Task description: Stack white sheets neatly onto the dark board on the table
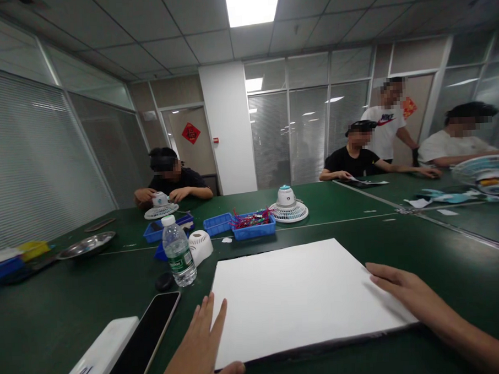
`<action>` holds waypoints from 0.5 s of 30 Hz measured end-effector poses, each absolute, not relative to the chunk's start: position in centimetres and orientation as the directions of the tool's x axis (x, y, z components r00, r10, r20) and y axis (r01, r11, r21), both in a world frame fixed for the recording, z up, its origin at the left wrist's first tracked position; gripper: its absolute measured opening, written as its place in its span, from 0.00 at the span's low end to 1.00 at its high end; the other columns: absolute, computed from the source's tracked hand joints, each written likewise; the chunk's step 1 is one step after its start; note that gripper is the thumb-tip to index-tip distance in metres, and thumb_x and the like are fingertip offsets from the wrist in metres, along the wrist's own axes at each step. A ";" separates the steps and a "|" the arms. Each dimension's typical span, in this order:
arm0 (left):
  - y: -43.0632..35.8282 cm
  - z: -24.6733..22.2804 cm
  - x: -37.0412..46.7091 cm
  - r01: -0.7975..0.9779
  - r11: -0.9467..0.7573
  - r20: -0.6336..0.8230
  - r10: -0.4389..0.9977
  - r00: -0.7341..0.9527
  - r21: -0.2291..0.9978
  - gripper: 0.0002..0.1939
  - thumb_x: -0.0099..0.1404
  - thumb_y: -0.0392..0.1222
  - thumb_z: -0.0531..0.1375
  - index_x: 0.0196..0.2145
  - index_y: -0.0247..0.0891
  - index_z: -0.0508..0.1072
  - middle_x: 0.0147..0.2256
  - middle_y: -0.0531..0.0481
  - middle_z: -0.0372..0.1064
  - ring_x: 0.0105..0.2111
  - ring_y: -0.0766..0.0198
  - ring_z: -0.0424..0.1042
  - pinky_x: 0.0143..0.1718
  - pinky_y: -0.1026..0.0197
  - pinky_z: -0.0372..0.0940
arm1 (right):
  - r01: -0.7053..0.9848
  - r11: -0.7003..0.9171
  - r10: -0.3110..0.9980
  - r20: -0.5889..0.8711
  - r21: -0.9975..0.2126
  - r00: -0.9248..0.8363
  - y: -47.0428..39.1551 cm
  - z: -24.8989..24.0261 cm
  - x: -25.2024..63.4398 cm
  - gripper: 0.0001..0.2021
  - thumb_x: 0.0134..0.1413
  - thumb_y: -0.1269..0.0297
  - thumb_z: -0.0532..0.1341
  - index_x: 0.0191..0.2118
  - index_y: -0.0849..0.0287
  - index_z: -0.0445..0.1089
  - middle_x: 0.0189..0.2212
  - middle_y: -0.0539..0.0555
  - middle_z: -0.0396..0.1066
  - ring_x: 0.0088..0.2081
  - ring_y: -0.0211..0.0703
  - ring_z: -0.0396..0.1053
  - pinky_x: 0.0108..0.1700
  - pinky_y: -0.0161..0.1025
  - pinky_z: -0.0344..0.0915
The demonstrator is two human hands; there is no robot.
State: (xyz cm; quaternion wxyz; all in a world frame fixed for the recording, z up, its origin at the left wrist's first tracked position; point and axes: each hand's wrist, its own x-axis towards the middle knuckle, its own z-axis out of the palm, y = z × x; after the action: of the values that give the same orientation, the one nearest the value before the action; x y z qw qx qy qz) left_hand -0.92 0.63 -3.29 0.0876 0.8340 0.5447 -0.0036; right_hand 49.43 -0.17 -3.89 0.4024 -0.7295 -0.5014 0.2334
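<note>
The white sheet [296, 301] flat on the surface [464, 271] before you looks light and easily creased, so take opposite edges gently, where your left hand [200, 343] spreads loose fingers and your right hand [405, 290] may be pinching; I cannot tell.

- Phone [142, 341], box [100, 354]: cut off by bottom edge.
- Right hand [403, 290]: some fingers hidden.
- Right-hand fan [472, 172]: cut off at right.
- Cover [201, 244]: partly behind bottle [175, 240].
- Bottle label [181, 261]: small print unreadable.

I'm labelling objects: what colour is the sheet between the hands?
The sheet is plain white; see the head view.
</note>
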 end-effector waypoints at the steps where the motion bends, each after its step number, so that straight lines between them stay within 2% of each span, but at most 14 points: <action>1: 0.5 -3.0 -0.9 0.913 -0.380 -0.122 0.909 0.399 0.150 0.55 0.66 0.71 0.57 0.74 0.36 0.38 0.72 0.34 0.20 0.71 0.33 0.27 0.68 0.29 0.44 | 0.462 -0.181 0.913 0.026 -0.868 0.407 -0.2 -3.5 49.7 0.27 0.50 0.48 0.63 0.53 0.56 0.77 0.58 0.58 0.73 0.58 0.58 0.71 0.60 0.49 0.69; 4: 0.2 -2.2 -0.8 0.920 -0.349 -0.172 0.909 0.379 0.180 0.55 0.67 0.69 0.58 0.74 0.37 0.35 0.72 0.36 0.17 0.71 0.33 0.27 0.69 0.30 0.44 | 0.215 -0.207 0.895 -0.095 -0.954 0.436 -0.4 -2.6 50.0 0.29 0.49 0.53 0.64 0.57 0.57 0.73 0.59 0.59 0.72 0.52 0.55 0.75 0.48 0.44 0.76; 6: 0.1 -1.8 -0.8 0.924 -0.324 -0.190 0.913 0.361 0.202 0.54 0.67 0.67 0.59 0.74 0.38 0.33 0.72 0.38 0.16 0.72 0.35 0.26 0.70 0.31 0.42 | 0.082 -0.215 0.888 -0.159 -0.973 0.432 -0.6 -2.1 49.8 0.34 0.47 0.55 0.66 0.62 0.57 0.68 0.58 0.60 0.73 0.48 0.53 0.77 0.40 0.41 0.76; 8: 0.0 -1.3 -0.8 0.924 -0.310 -0.212 0.910 0.356 0.225 0.55 0.67 0.70 0.57 0.74 0.39 0.33 0.72 0.40 0.16 0.72 0.36 0.24 0.70 0.32 0.41 | 0.002 -0.218 0.880 -0.195 -0.976 0.432 -0.9 -1.7 49.4 0.39 0.44 0.56 0.70 0.64 0.55 0.65 0.58 0.59 0.73 0.44 0.51 0.78 0.37 0.39 0.76; 12: -0.2 -0.5 -0.5 0.923 -0.318 -0.243 0.898 0.367 0.218 0.58 0.65 0.72 0.59 0.74 0.36 0.35 0.73 0.36 0.18 0.72 0.36 0.24 0.71 0.34 0.41 | -0.020 -0.231 0.862 -0.214 -0.973 0.459 -1.1 -1.4 48.7 0.45 0.39 0.59 0.73 0.67 0.52 0.63 0.63 0.60 0.68 0.36 0.48 0.78 0.29 0.39 0.72; 15: 0.0 -0.5 -0.5 0.915 -0.368 -0.189 0.898 0.396 0.167 0.60 0.62 0.66 0.65 0.75 0.35 0.37 0.73 0.34 0.23 0.72 0.34 0.27 0.70 0.32 0.43 | 0.012 -0.221 0.878 -0.194 -0.975 0.438 -1.5 -2.0 49.9 0.42 0.49 0.52 0.67 0.71 0.49 0.58 0.69 0.61 0.58 0.41 0.53 0.79 0.32 0.43 0.73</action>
State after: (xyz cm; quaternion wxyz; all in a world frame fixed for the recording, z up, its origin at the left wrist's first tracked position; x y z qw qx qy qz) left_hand -0.53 0.01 -0.46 0.1229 0.8264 0.5485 -0.0330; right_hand 49.93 -1.53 -1.97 0.5267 -0.6643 -0.3348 0.4113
